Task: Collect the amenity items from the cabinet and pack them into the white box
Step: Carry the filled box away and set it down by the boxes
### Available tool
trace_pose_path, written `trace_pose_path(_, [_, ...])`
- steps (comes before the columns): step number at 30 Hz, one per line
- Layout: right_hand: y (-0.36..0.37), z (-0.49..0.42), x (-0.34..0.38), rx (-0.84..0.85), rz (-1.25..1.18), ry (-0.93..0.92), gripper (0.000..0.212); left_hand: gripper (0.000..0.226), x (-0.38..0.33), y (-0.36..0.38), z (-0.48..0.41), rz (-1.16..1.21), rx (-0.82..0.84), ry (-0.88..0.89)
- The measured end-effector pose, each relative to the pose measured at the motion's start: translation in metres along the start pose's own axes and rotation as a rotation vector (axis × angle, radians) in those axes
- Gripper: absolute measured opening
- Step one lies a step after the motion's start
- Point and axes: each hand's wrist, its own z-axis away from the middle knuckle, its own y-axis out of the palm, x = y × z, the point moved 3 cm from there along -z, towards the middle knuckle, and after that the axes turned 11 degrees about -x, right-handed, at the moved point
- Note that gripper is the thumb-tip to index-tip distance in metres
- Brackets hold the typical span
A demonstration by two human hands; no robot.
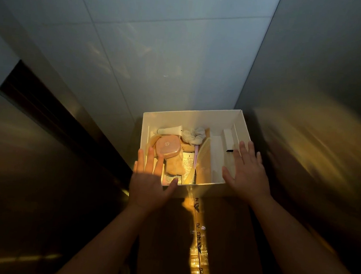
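Head view: the white box (190,117), already holding a pink case (167,146) and a comb (203,152), sits on a brown carton (227,232) straight ahead, long side crossways. The left hand (151,178) overlaps its near-left corner and the right hand (247,173) its right wall, both flat, fingers spread, grasping nothing
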Motion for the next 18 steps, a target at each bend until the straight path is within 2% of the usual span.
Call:
trace_pose_path(8, [0.002, -0.016, -0.005, -0.019, -0.019, -0.027, 0.080, 0.088, -0.004, 0.003, -0.011, -0.015, 0.006, -0.031])
trace_pose_path(18, [0.004, -0.037, -0.010, -0.039, -0.044, -0.052, 0.080, 0.093, -0.010, -0.001, -0.028, 0.009, -0.017, -0.026])
